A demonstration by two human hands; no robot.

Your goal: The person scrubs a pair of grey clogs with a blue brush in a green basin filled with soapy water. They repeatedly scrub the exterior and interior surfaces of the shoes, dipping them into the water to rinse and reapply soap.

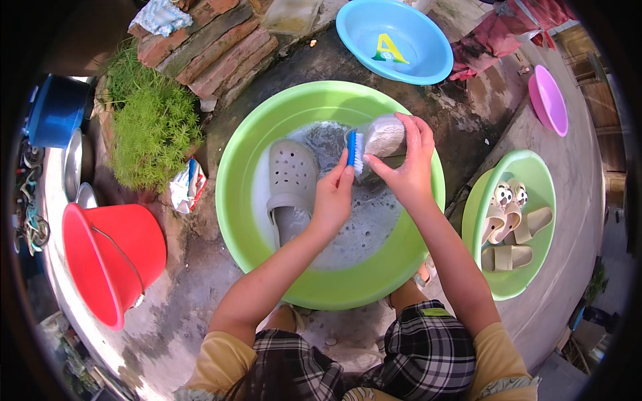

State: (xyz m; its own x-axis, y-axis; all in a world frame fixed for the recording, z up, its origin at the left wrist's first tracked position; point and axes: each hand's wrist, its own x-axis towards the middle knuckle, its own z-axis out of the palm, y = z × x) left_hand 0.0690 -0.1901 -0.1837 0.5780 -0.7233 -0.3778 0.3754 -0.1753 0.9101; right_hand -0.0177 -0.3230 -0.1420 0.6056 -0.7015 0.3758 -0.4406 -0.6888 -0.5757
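Observation:
A large green basin (231,220) of soapy water stands before me. My left hand (333,202) closes on a small scrub brush (355,150) with a blue back and white bristles. The bristles touch or nearly touch a grey clog (385,137) wet with suds. My right hand (411,175) grips that clog above the water, with fingers over its far side and thumb in front. To the left in the basin, a second grey clog (293,170) with holes in its upper lies toe away from me, partly in the suds. Part of the held clog is hidden by the brush and hand.
A red bucket (140,234) with a wire handle lies at left. Sandals (513,217) fill part of a light green basin (473,220) at right. Beyond are a blue basin (428,40), a pink basin (550,103), stacked bricks (207,43) and a leafy plant (150,140).

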